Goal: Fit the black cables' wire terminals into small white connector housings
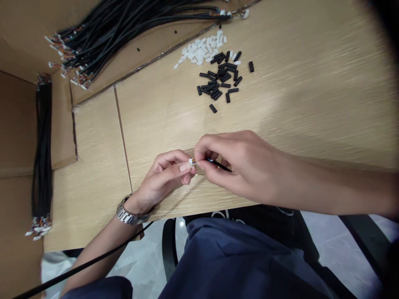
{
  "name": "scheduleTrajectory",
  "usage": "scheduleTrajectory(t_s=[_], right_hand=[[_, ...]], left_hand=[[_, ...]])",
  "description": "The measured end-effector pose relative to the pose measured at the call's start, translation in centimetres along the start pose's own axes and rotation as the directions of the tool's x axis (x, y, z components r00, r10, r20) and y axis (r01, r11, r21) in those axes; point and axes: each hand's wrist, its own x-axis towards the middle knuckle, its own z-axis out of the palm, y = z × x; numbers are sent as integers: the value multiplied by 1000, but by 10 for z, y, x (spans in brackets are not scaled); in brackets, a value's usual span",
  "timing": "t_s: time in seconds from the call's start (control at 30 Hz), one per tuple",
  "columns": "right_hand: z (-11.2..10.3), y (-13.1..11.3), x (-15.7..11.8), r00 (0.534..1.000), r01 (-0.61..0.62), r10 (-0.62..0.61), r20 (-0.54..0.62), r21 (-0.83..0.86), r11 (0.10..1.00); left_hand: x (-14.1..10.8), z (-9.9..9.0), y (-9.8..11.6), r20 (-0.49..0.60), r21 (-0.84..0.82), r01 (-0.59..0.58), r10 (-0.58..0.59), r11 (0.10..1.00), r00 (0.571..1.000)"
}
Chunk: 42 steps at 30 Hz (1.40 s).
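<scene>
Table [311, 104]: pale wood, fine streaked grain, matte; a narrow dark seam runs down its left part. Two bare hands work just below the centre of the frame.

Left hand [163, 172]: thumb and fingertips closed on a small white connector [191, 162], blocky, smooth, plastic-looking. The connector lies right at the thumb tip, its upper part exposed. Silver link watch [128, 215] on this wrist.

Right hand [240, 160]: thumb and index finger nearly together in a pinch at the thin wires [194, 161], some orange, just right of the connector. Exact finger contact partly hidden. A black cable [222, 165], round and smooth, shows under this hand and slants toward its palm.

Upper centre: heap of small white pieces [201, 50], rectangular; just below it, scattered short black tubes [213, 108], matte.

Upper left: large bundle [124, 31] of black cables on brown cardboard [149, 47], their ends showing coloured wires and white tips. Left edge: narrower bundle [43, 153], roughly upright in the frame, with similar ends. Lower left: a black cord [93, 261] crosses diagonally over the left forearm.
</scene>
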Motion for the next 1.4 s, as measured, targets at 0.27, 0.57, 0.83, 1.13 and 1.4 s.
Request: scheduleTrajectory(t_s=[0.27,0.57,0.83,1.13,1.4], right_hand=[[-2,0,0,999,-23,23,27,11,1000],[1,4,-3,999,17,-17,42,2,1000],[3,6,-4,999,33,-33,13,-6,999],[5,13,-5,982,190,-188,25,-159,969],[5,9,-5,988,152,-151,15,-107,983]], left_hand=[[-1,-1,-1,0,64,-7,7,998,1000],[-4,4,1,-19,211,-61,67,976,998],[-2,3,1,-4,86,-38,38,996,999],[2,-2,0,87,-147,30,-17,989,996],[0,-4,0,98,-139,40,-26,989,995]])
